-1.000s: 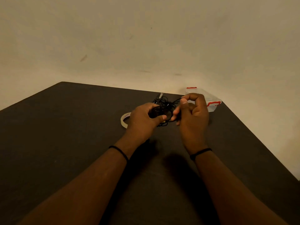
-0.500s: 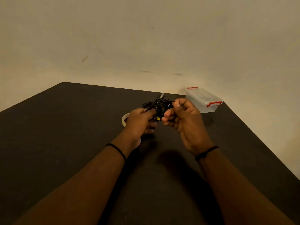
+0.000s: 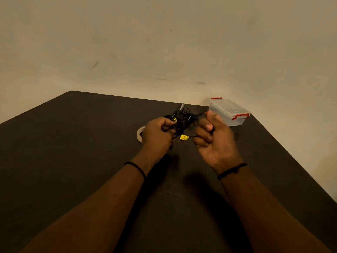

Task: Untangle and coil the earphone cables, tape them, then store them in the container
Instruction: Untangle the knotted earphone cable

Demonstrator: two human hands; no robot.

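A tangled bundle of black earphone cables (image 3: 184,118) is held up over the dark table (image 3: 73,152). My left hand (image 3: 157,133) grips the bundle at its left side. My right hand (image 3: 213,141) is curled round one black cable, whose end carries a yellow tag (image 3: 184,137) and a plug pointing left between the hands. A second yellow tag shows by my left thumb. A roll of clear tape (image 3: 140,134) lies flat on the table, partly hidden behind my left hand. The clear container (image 3: 228,112) with red clips stands closed at the far right.
Something thin and metallic (image 3: 182,106) lies on the table behind the cable bundle. The table's right edge runs diagonally close to the container. A plain wall rises behind the table.
My right hand has drawn away to the right, pulling one cable end with its yellow tag out of the bundle. The left hand stays on the tangle.
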